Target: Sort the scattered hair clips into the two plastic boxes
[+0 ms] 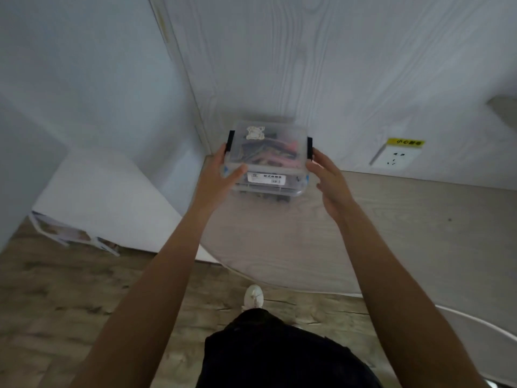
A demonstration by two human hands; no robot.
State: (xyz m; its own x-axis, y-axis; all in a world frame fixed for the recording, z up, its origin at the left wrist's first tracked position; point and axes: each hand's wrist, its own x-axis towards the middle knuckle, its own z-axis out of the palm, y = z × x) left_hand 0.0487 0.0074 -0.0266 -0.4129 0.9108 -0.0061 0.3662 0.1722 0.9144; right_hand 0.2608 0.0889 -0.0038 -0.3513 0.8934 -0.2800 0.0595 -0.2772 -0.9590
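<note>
Both hands are closing in on the stacked plastic boxes (267, 161) sitting at the table's (391, 219) far left corner, against the wall. The left hand (221, 175) is touching the stack's left side, thumb across the front; the right hand (328, 180) is hovering, relaxed, just beside the black latch (309, 148). Hair clips (268, 154) are showing inside. Best grip: palms flat on both sides, lifting level.

Two clear lidded plastic boxes (268, 161), stacked, black side latches shut, blurred pink and dark hair clips (275, 154) inside.
</note>
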